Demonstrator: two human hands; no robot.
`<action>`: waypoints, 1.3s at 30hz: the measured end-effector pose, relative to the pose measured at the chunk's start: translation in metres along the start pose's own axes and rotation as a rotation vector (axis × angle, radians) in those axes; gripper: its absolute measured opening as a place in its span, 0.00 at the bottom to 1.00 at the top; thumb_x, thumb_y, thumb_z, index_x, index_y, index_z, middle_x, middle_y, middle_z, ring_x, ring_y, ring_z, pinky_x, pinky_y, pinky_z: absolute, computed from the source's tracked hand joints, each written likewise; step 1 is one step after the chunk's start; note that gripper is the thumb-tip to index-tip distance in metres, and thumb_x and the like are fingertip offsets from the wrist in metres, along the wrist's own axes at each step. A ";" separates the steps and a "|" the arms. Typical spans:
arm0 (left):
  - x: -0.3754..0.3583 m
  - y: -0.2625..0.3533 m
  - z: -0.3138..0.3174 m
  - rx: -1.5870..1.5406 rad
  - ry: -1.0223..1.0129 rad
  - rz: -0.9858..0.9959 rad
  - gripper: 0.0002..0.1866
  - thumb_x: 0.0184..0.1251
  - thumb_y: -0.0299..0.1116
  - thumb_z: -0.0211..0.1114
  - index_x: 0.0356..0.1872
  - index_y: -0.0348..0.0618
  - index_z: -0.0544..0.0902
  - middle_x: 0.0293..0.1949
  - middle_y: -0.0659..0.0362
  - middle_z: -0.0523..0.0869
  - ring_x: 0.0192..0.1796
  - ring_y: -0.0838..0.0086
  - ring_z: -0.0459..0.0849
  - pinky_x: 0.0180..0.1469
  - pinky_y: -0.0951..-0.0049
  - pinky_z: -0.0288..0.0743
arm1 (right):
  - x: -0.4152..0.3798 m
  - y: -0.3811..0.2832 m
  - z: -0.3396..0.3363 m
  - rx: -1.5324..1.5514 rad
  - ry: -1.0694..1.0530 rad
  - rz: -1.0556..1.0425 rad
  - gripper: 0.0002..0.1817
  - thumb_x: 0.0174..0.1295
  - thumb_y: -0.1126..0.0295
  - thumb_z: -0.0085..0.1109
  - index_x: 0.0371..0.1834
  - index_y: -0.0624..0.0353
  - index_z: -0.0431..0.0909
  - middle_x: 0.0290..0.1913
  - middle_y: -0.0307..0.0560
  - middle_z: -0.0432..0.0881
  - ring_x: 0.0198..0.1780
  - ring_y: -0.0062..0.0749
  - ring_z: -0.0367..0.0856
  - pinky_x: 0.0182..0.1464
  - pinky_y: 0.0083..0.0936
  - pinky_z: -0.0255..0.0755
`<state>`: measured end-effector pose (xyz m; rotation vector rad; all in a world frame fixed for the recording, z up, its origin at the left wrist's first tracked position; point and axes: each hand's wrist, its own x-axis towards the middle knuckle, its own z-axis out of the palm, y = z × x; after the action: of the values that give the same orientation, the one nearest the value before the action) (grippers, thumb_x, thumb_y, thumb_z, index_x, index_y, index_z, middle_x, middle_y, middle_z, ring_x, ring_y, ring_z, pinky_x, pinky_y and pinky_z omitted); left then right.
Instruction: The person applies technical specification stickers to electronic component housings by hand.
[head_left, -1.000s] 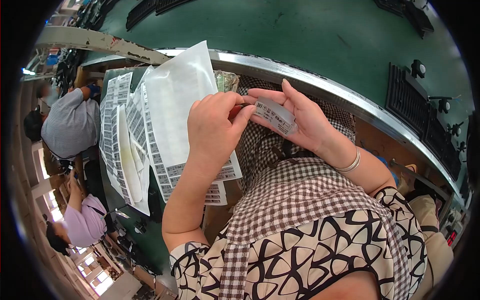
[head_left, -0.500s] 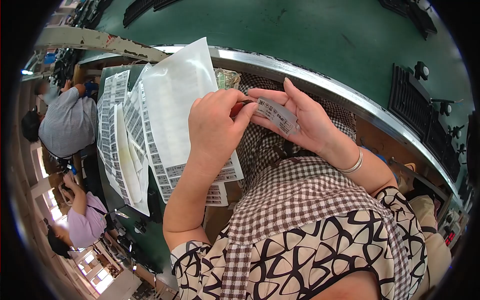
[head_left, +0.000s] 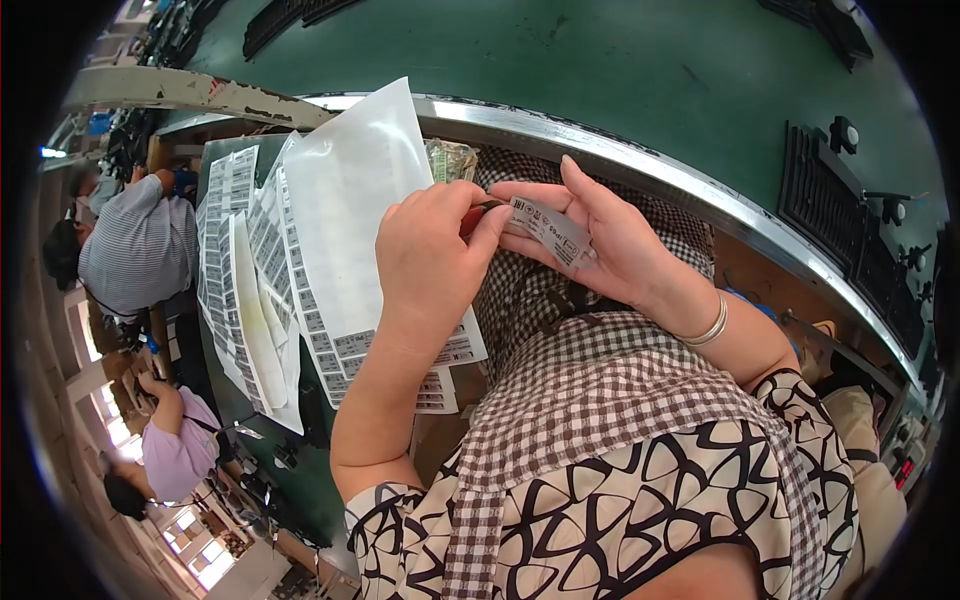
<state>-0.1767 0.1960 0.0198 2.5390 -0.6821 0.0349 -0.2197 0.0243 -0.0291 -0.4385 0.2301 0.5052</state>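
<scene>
My left hand [head_left: 432,235] is closed, with thumb and forefinger pinched around a small red and black object [head_left: 477,217], mostly hidden in the fist. Its thumb tip is right at the left end of a silvery grey printed label [head_left: 555,232] with black symbols and "IP65" on it. Palm up, my right hand [head_left: 622,240] lies with its fingers stretched out and its thumb raised; the label lies across the palm side of the fingers. Just left of my left hand is a large whitish label sheet [head_left: 355,180] with printed labels along its edges.
More printed label sheets [head_left: 228,260] overlap at the left. A metal-edged green bench [head_left: 600,90] runs along the front, bearing black ribbed parts [head_left: 825,215] at the right. A checked apron [head_left: 600,370] covers my lap. Two people [head_left: 140,245] sit at the far left.
Both hands keep nearly the same pose, with the label shifted very slightly to the left. The person in the lilac top at the left has moved a little.
</scene>
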 end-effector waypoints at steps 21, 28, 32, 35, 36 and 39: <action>0.003 -0.024 -0.018 -0.402 0.207 -0.108 0.02 0.63 0.20 0.66 0.32 0.33 0.81 0.26 0.60 0.76 0.28 0.78 0.71 0.31 0.77 0.64 | -0.080 -0.081 -0.044 -1.316 0.467 -0.820 0.23 0.67 0.62 0.61 0.61 0.65 0.76 0.57 0.52 0.81 0.58 0.42 0.79 0.60 0.33 0.73; 0.006 -0.036 -0.029 -0.441 0.295 -0.089 0.03 0.66 0.21 0.65 0.33 0.34 0.80 0.27 0.64 0.74 0.28 0.82 0.66 0.30 0.81 0.59 | -0.145 -0.142 -0.120 -2.352 1.390 -0.748 0.31 0.60 0.45 0.62 0.62 0.51 0.77 0.68 0.55 0.71 0.72 0.56 0.61 0.71 0.64 0.49; 0.010 -0.030 -0.036 -0.422 0.313 -0.071 0.03 0.66 0.22 0.65 0.32 0.35 0.80 0.27 0.66 0.74 0.28 0.83 0.65 0.30 0.81 0.58 | -0.103 -0.142 -0.101 -2.401 1.149 -0.567 0.38 0.60 0.38 0.57 0.69 0.50 0.71 0.70 0.52 0.68 0.74 0.61 0.54 0.70 0.74 0.39; 0.016 -0.030 -0.041 -0.447 0.342 -0.057 0.03 0.66 0.22 0.66 0.33 0.35 0.80 0.27 0.66 0.74 0.28 0.83 0.66 0.30 0.82 0.59 | -0.031 -0.114 -0.072 -2.365 0.939 -0.682 0.39 0.62 0.38 0.54 0.68 0.54 0.71 0.70 0.55 0.67 0.75 0.62 0.53 0.71 0.74 0.35; 0.018 -0.030 -0.042 -0.458 0.361 -0.067 0.03 0.66 0.22 0.65 0.33 0.35 0.80 0.27 0.66 0.74 0.28 0.83 0.66 0.30 0.81 0.59 | -0.004 -0.102 -0.064 -2.353 0.903 -0.742 0.39 0.62 0.38 0.54 0.68 0.56 0.71 0.71 0.57 0.67 0.76 0.63 0.52 0.71 0.74 0.34; 0.027 -0.034 -0.042 -0.476 0.399 -0.069 0.02 0.65 0.21 0.65 0.33 0.35 0.81 0.27 0.66 0.75 0.28 0.84 0.66 0.30 0.81 0.59 | 0.046 -0.090 -0.042 -2.242 0.783 -0.880 0.32 0.65 0.44 0.55 0.64 0.55 0.74 0.67 0.57 0.71 0.74 0.60 0.57 0.72 0.69 0.40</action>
<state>-0.1327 0.2290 0.0442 2.0123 -0.3857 0.3088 -0.1389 -0.0461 -0.0496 -2.7800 0.0880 -0.5891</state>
